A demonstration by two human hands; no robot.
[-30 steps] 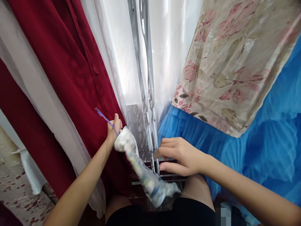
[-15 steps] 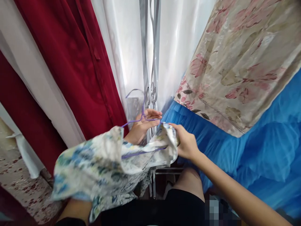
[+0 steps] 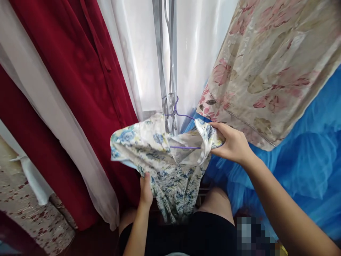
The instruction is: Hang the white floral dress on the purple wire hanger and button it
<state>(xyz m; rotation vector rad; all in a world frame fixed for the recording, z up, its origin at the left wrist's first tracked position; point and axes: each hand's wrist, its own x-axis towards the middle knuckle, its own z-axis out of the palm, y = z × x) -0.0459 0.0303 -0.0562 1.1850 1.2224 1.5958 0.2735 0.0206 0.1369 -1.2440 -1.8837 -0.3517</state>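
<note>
A white dress point(image 3: 186, 181) with blue and yellow-green flowers sits on a purple wire hanger point(image 3: 183, 114), its neckline facing up and its lower part hanging between my knees. The hanger's hook rises in front of silver metal poles; whether it catches on anything I cannot tell. My right hand point(image 3: 233, 144) grips the dress at the right shoulder, thumb on top. Lower on the left, my left hand point(image 3: 146, 190) holds the dress's side below the sleeve, thumb up and the other fingers mostly hidden. Through the neck opening, the hanger's lower bar shows.
Dark red fabric point(image 3: 87, 81) and white sheer cloth hang at the left. A beige garment with pink flowers point(image 3: 266, 78) hangs at the right over bright blue tulle point(image 3: 301, 170). White drapery point(image 3: 205, 42) stands behind the metal poles point(image 3: 170, 53).
My left hand has come out from behind the hanger's neck and down to the dress's left side. The dress has swung upright and right, and my right hand has moved right with its shoulder.
</note>
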